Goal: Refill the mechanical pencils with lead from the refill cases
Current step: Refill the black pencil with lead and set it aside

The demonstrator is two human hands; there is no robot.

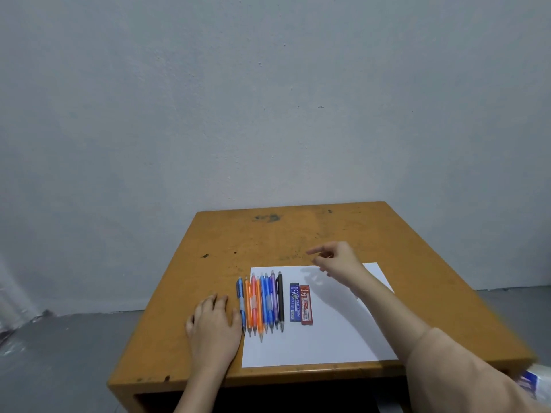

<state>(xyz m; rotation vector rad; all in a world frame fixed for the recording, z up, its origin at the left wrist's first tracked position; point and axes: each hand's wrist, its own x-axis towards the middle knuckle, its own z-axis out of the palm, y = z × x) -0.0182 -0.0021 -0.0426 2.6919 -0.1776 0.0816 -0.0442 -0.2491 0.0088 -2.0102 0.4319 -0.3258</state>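
The table [298, 234] is sitting tight against the grey wall [268, 99], and its far half is showing bare, scuffed wood, so there is room beyond the white paper [328, 344], whose near edge is running just inside the table's front lip. The left hand [214, 323] is lying palm down on the wood with fingers straight and slightly spread, gripping nothing, its side right up against the leftmost pencil (touching or just beside, I cannot tell). The right hand [340, 263] is hovering above the far edge of the sheet, casting a shadow on it, index finger reaching out to the left, the other fingers loosely curled and holding nothing, the forearm crossing the paper's right side. The mechanical pencils [262, 305] are lying side by side in a tight row at the paper's left edge, the leftmost ones on or over that edge, long axes running from wall to front lip, tips pointing toward the person, caps toward the wall. Just to their right, the blue refill case [295, 302] and the red refill case [306, 305] are lying flat on the paper, touching each other, long sides parallel to the pencils.
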